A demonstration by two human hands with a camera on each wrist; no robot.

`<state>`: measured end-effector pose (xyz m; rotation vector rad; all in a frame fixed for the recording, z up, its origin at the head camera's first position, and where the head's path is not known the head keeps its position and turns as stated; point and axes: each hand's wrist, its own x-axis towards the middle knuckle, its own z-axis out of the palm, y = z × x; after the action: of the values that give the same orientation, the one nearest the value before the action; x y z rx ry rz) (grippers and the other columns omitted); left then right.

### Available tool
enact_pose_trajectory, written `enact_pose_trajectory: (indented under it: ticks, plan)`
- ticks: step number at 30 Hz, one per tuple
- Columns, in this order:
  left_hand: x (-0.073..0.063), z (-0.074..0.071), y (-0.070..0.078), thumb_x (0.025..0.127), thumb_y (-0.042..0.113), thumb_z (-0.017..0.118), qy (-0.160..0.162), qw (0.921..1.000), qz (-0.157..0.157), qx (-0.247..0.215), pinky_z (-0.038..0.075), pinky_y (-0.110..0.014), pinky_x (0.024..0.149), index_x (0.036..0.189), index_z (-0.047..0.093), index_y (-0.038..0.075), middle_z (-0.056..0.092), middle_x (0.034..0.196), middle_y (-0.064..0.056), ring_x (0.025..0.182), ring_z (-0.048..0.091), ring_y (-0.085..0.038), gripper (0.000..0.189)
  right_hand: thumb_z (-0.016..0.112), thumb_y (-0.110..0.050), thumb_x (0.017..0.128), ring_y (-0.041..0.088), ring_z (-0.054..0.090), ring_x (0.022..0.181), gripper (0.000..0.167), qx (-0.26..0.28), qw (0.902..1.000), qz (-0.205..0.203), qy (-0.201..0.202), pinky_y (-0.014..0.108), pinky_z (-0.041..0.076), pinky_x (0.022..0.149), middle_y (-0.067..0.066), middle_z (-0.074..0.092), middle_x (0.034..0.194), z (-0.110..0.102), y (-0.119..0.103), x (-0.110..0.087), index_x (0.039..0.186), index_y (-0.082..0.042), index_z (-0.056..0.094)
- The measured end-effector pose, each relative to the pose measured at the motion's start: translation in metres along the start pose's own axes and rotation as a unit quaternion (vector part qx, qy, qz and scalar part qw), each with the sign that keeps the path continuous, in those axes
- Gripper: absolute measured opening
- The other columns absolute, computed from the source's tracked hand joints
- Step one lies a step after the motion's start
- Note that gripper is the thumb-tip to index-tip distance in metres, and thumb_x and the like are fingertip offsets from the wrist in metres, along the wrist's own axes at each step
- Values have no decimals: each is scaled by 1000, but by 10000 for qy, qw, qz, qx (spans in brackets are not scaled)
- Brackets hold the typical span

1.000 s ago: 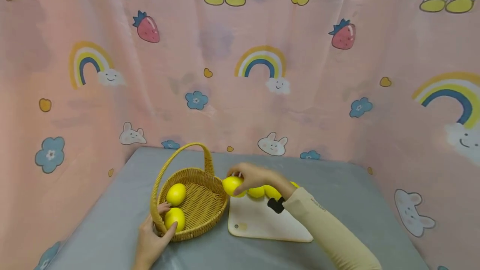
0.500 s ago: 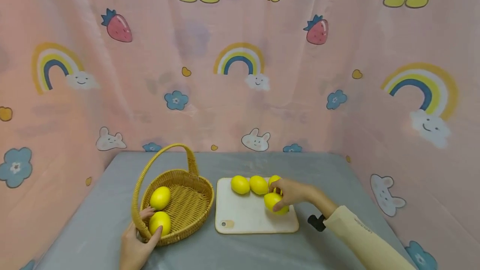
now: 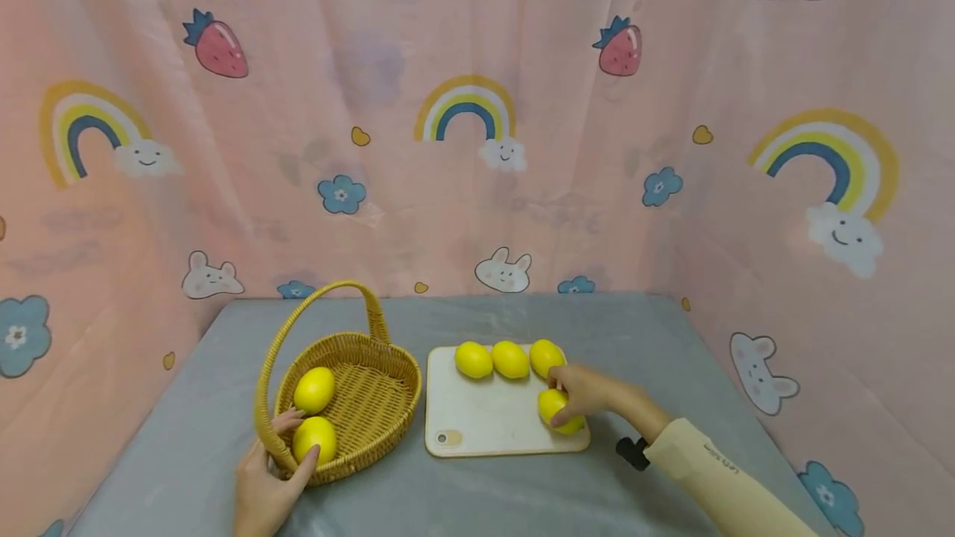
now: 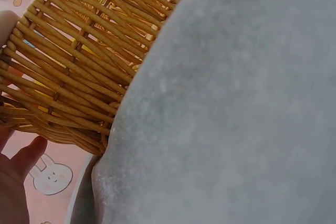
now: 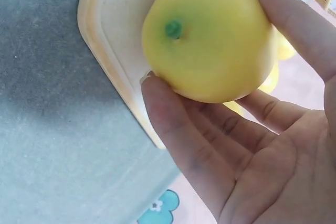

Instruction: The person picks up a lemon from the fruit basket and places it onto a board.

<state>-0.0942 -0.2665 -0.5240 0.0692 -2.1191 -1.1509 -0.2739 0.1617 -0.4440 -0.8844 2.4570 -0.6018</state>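
My right hand holds a yellow lemon over the right side of a white cutting board. In the right wrist view, fingers and thumb wrap around that lemon, its green stem end showing. Three other lemons lie in a row along the board's back edge. To the left, my left hand grips the near-left rim of a wicker basket. Two lemons sit inside at its left; the thumb overlaps the nearer one, and whether it touches cannot be told.
The basket's tall arched handle rises above the left hand. A grey cloth covers the table. A pink patterned curtain hangs behind and along both sides.
The right hand has carried the lemon from near the basket's right rim rightward to the board's right side. The left hand stays at the basket. The head view has shifted.
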Motion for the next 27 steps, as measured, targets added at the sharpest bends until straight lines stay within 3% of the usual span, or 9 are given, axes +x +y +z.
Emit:
enact_pose_trajectory:
  ticks: [18, 27]
  plan:
    - [-3, -3, -2, 71, -10, 83, 124, 9999, -26, 76, 38, -5, 96, 108, 67, -3, 68, 115, -13, 114, 54, 2, 41, 86, -18, 77, 21, 50, 79, 44, -325, 9988, 248, -252, 40, 48, 70, 6, 58, 94, -2, -6, 5, 109, -1, 59]
    - [0, 2, -9, 70, -6, 85, 63, 9997, 233, 53, 37, -6, 99, 108, 68, -2, 69, 117, -12, 115, 56, -4, 42, 82, -24, 83, 30, 58, 93, 61, -634, 9883, 1108, -837, 50, 56, 78, 22, 58, 118, -31, -29, 6, 126, 10, 55]
